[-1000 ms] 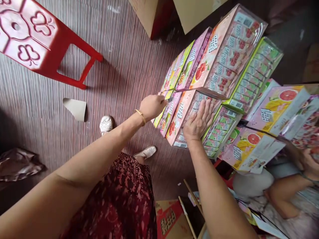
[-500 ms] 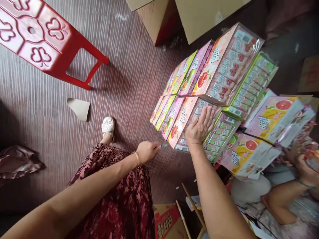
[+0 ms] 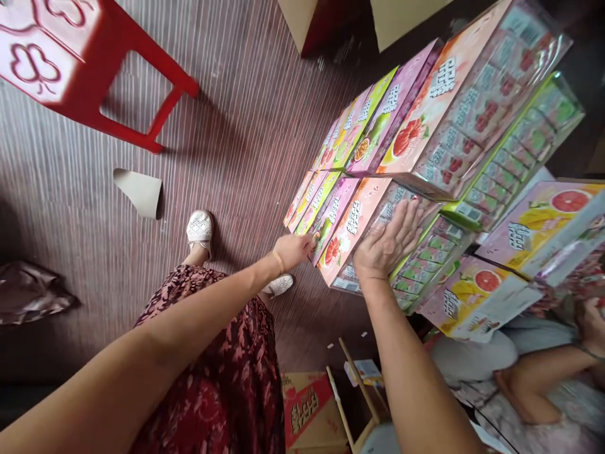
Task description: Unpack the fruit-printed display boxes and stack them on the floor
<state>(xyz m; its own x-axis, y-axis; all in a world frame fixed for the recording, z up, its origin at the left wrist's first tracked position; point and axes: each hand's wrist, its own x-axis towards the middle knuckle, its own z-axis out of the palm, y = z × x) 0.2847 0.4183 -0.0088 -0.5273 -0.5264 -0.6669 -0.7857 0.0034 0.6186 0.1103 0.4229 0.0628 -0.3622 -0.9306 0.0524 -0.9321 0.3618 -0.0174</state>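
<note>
A stack of shrink-wrapped juice-carton packs [image 3: 425, 126], pink, green and purple, stands in tiers on the floor at the right. My right hand [image 3: 390, 241] lies flat and open on top of a pink pack [image 3: 352, 224] in the lower tier, fingers spread. My left hand [image 3: 293, 250], with a gold bangle at the wrist, is closed and touches the near side of the same tier, by a purple pack [image 3: 331, 211]. What its fingers hold is hidden. My white shoes [image 3: 200, 228] and red patterned skirt [image 3: 222, 366] show below.
A red plastic stool [image 3: 94, 94] stands at the top left, with a cardboard scrap [image 3: 139, 191] on the striped floor beneath it. Cardboard boxes [image 3: 321, 19] sit behind the stack. A red carton [image 3: 307, 407] lies at the bottom. Another person's hand [image 3: 590, 318] holds packs at the right.
My left hand dropped from the upper left side of the stack to near my skirt, then rose back to the stack's near side. My right hand stayed flat on the pink pack.
</note>
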